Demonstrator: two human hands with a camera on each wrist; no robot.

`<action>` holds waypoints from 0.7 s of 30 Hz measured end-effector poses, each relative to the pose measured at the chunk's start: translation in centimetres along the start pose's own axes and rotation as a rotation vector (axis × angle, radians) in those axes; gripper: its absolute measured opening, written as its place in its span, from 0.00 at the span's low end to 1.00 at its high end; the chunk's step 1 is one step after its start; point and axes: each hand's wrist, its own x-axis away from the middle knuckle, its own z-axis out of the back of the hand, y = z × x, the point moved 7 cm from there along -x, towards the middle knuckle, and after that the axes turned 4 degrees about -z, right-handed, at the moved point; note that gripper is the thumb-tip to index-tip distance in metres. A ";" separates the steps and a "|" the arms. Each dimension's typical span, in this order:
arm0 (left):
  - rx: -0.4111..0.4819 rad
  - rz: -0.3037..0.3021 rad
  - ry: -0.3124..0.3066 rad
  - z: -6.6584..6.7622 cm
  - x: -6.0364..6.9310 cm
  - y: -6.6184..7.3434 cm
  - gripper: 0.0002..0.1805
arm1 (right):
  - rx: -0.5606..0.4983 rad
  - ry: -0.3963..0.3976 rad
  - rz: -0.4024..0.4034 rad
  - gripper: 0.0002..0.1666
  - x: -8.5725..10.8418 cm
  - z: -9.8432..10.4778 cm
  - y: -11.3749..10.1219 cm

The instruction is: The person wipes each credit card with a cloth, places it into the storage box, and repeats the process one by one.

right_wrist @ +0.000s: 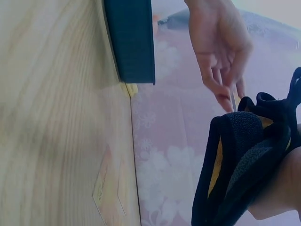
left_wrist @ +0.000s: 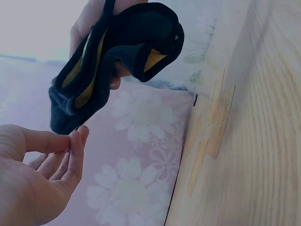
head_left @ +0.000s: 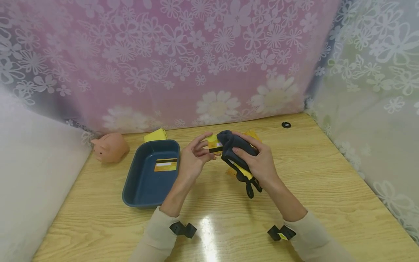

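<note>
My left hand [head_left: 193, 157] pinches a yellow card [head_left: 214, 144] with a black stripe between thumb and fingers. The card's right end meets the left end of a dark navy cloth pouch [head_left: 234, 145]; how far it sits inside is hidden. Fingers of my right hand [head_left: 262, 162] grip the pouch above the table, thumb on the near side. Yellow lining shows in the pouch's gaping openings, and a black loop dangles below. In the left wrist view, orange-yellow cards [left_wrist: 222, 123] lie on the table beyond the pouch.
A dark blue plastic bin [head_left: 129, 191] stands left of my hands, with a striped yellow card [head_left: 166, 165] inside. Left of it is a pink piggy bank [head_left: 112, 147]. Behind the bin lies a yellow object [head_left: 155, 135]. A black round chip [head_left: 286, 125] lies far right.
</note>
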 end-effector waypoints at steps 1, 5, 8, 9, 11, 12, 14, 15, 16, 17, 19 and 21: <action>-0.005 0.001 0.005 0.1 0.0 0.0 0.35 | 0.000 0.011 -0.002 0.27 -0.1 0.3 0.0; -0.001 -0.009 0.008 0.5 -0.1 0.2 0.34 | -0.007 0.049 -0.018 0.28 -0.6 1.4 0.2; 0.035 -0.028 -0.003 0.6 -0.2 0.3 0.34 | -0.001 0.081 -0.036 0.28 -0.9 2.4 0.4; 0.051 -0.033 -0.007 0.6 -0.3 0.3 0.34 | 0.005 0.093 -0.046 0.28 -1.0 2.8 0.5; 0.063 -0.034 -0.005 0.7 -0.4 0.2 0.34 | 0.015 0.121 -0.061 0.28 -1.2 3.6 0.6; 0.064 -0.032 -0.003 0.7 -0.4 0.2 0.34 | 0.019 0.135 -0.063 0.28 -1.3 3.9 0.6; 0.065 -0.026 0.001 0.8 -0.4 0.1 0.34 | 0.006 0.160 -0.072 0.29 -1.4 4.6 0.7; 0.062 -0.024 0.003 0.9 -0.4 0.1 0.35 | -0.002 0.171 -0.078 0.29 -1.4 4.8 0.6; 0.059 -0.022 0.005 0.9 -0.4 0.1 0.35 | -0.011 0.179 -0.079 0.29 -1.5 5.0 0.6; 0.058 -0.021 0.006 1.0 -0.4 0.1 0.35 | -0.022 0.184 -0.078 0.29 -1.4 5.1 0.5; 0.061 -0.026 0.006 1.0 -0.4 0.1 0.35 | -0.047 0.182 -0.071 0.29 -1.4 5.0 0.3; 0.066 -0.033 0.003 1.0 -0.5 0.1 0.35 | -0.054 0.169 -0.061 0.29 -1.4 4.6 0.1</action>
